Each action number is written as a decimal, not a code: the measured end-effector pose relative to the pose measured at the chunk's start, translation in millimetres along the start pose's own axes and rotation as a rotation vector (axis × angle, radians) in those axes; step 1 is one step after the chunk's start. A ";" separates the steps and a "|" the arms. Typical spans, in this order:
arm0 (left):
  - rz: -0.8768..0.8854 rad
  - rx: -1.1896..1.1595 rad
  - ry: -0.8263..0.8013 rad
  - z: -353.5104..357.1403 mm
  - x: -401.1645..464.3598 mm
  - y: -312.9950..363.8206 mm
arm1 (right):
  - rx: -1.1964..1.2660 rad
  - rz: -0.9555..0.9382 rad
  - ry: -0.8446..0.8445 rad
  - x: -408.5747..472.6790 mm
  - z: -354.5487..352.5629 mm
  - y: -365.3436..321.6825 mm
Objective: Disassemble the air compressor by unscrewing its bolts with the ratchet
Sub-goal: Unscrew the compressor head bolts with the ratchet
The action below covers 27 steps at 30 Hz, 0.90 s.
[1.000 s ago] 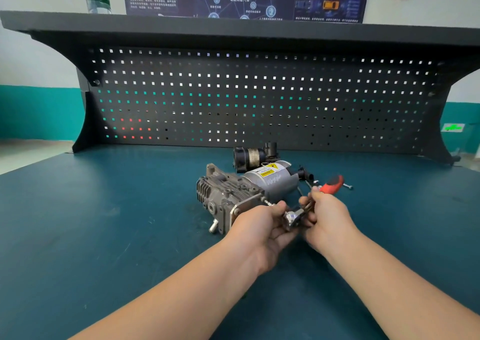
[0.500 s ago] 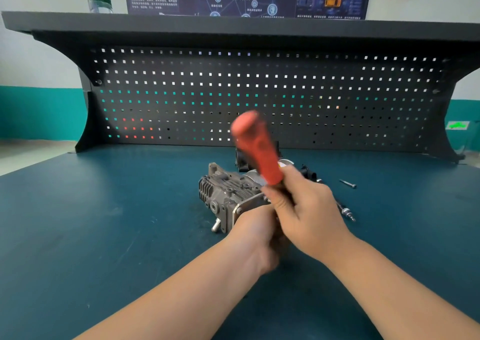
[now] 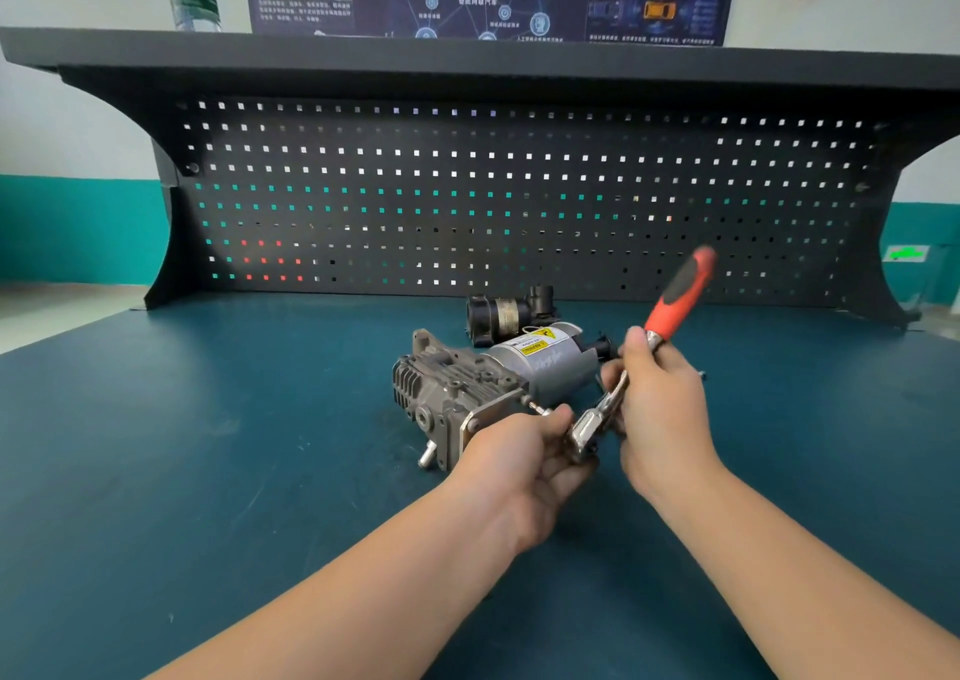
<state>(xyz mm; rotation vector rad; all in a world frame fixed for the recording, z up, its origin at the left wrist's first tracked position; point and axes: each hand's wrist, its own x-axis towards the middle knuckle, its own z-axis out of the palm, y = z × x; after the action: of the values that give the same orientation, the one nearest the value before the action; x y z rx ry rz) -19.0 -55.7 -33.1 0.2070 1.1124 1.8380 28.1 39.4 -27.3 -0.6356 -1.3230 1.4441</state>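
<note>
The air compressor [image 3: 488,388] lies on its side on the blue surface [image 3: 208,445], in front of the pegboard [image 3: 467,196]. Just right of the compressor, the right hand [image 3: 660,419] grips the ratchet [image 3: 639,367] by its metal shaft, red handle tilted up and away. The left hand [image 3: 524,466] curls around the ratchet head at the compressor's near end, by a protruding bolt [image 3: 535,408].

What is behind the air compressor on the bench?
Behind the air compressor lies a black cylindrical part with a black fitting at its right end. Its lower edge is hidden by the compressor's grey motor housing.
</note>
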 end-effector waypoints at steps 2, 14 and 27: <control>-0.001 0.010 0.019 -0.7 1.5 -0.1 | 0.145 0.256 0.054 3.8 -0.9 4.5; 0.025 0.000 -0.010 -0.3 4.0 -3.3 | -0.127 -0.329 -0.115 -12.0 1.1 -4.5; 0.015 -0.007 -0.177 -3.8 4.0 0.8 | -0.399 -0.758 -0.334 -29.3 0.4 -7.1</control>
<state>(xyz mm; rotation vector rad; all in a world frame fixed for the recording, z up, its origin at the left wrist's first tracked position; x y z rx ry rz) -23.7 -54.9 -35.9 0.3676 0.9836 1.7989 39.7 11.6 -27.9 -0.0902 -1.8743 0.6818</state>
